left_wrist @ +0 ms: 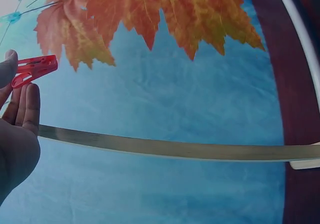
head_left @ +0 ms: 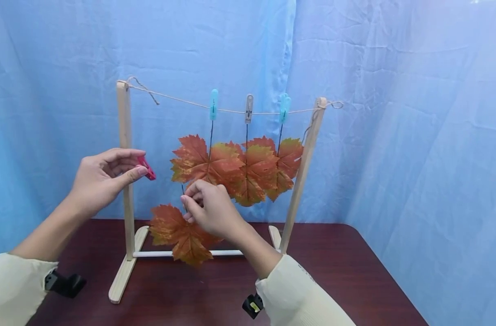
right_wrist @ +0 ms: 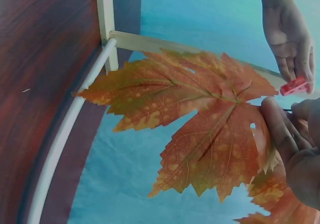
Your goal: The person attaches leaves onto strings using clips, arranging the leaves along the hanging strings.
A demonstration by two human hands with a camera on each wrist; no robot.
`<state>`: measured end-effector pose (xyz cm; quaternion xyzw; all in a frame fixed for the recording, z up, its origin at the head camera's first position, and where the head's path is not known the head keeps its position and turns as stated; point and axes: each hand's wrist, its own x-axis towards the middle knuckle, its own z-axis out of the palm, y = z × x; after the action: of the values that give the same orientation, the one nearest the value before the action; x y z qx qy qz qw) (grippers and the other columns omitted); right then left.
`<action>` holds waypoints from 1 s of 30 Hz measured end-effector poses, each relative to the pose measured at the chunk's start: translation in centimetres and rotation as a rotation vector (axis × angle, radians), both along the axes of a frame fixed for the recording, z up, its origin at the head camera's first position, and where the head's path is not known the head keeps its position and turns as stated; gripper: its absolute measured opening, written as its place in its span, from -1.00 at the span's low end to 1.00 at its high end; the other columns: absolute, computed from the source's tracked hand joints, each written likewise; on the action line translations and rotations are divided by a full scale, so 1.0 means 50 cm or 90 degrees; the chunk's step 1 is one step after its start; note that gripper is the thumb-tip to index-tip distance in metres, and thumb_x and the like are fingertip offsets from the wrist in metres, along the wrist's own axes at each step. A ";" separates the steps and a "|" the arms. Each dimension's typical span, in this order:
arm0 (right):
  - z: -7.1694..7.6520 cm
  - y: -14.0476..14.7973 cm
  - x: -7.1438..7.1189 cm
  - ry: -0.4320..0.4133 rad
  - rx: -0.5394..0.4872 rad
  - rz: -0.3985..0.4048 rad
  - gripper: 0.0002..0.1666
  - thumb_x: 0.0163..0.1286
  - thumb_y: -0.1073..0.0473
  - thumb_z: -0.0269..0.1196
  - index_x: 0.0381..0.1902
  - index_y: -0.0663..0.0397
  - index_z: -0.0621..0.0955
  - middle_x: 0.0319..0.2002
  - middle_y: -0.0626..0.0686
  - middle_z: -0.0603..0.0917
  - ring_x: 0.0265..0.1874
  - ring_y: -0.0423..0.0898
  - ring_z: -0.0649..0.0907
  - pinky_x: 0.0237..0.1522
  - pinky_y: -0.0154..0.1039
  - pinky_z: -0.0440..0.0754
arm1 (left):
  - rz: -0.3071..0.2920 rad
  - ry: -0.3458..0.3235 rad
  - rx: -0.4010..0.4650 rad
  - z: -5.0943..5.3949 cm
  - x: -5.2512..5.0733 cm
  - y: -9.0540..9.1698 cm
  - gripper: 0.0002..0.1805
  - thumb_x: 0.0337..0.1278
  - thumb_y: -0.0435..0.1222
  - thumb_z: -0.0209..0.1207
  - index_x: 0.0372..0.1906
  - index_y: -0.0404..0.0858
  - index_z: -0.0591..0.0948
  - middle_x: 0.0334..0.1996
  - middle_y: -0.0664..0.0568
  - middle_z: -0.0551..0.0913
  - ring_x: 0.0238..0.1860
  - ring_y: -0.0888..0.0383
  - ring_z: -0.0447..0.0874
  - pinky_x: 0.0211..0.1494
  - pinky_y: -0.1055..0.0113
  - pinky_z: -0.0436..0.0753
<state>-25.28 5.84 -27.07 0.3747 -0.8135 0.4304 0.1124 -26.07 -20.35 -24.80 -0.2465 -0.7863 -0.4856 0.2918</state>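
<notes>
Between thumb and fingers, my left hand (head_left: 105, 174) pinches a red clothespin (head_left: 147, 168), left of the hanging leaves and in front of the left post. My right hand (head_left: 213, 208) pinches the dark stem of an orange maple leaf (head_left: 183, 235), which hangs blade-down below the fingers. In the right wrist view this leaf (right_wrist: 210, 108) spreads wide, with the clothespin (right_wrist: 295, 86) near its stem. Three similar leaves hang by their stems from a string (head_left: 178, 99), held by a blue clothespin (head_left: 213, 104), a grey clothespin (head_left: 249, 108) and another blue clothespin (head_left: 284, 107).
The string is tied between a left wooden post (head_left: 125, 122) and a right wooden post (head_left: 309, 167). A white rod (head_left: 227, 252) joins their feet on the dark red table (head_left: 333, 280). Blue curtains (head_left: 394, 113) hang behind.
</notes>
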 end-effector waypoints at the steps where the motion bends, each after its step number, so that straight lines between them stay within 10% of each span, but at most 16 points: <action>1: 0.005 -0.003 -0.001 -0.004 -0.010 -0.002 -0.91 0.56 0.24 0.21 -0.15 0.18 0.59 -0.41 -0.01 0.75 -0.54 -0.34 0.72 -0.40 -0.43 0.69 | 0.002 0.003 0.003 0.006 0.000 0.001 -0.63 0.25 -0.41 0.37 0.15 -0.27 0.69 -0.23 0.21 0.77 -0.27 0.32 0.78 -0.24 0.55 0.65; 14: 0.062 -0.028 -0.012 -0.048 -0.064 -0.034 -0.91 0.55 0.24 0.22 -0.16 0.18 0.59 -0.43 0.04 0.77 -0.55 -0.23 0.76 -0.40 -0.37 0.72 | -0.017 0.075 0.071 0.073 -0.002 0.001 -0.65 0.28 -0.49 0.31 0.15 -0.36 0.69 -0.17 0.09 0.76 -0.22 0.27 0.74 -0.11 0.57 0.66; 22: 0.096 -0.038 -0.021 -0.060 -0.075 -0.033 -0.89 0.56 0.24 0.20 -0.15 0.20 0.59 -0.36 0.13 0.79 -0.53 -0.19 0.77 -0.38 -0.35 0.73 | -0.105 0.036 0.199 0.126 -0.011 0.010 -0.60 0.10 -0.52 0.43 0.09 -0.39 0.71 -0.20 -0.01 0.78 -0.22 0.21 0.79 -0.10 0.49 0.69; 30: 0.129 -0.052 -0.030 -0.048 -0.093 -0.029 -0.86 0.53 0.21 0.24 -0.15 0.21 0.59 -0.39 0.11 0.78 -0.54 -0.15 0.77 -0.38 -0.31 0.74 | -0.069 0.060 0.158 0.199 -0.019 0.034 -0.60 0.10 -0.46 0.45 0.08 -0.37 0.72 -0.20 0.00 0.77 -0.20 0.21 0.79 -0.05 0.52 0.67</action>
<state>-26.79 3.25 -20.64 0.3302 -0.7920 0.4997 0.1185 -27.02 -18.66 -14.84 -0.2730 -0.6913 -0.5819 0.3300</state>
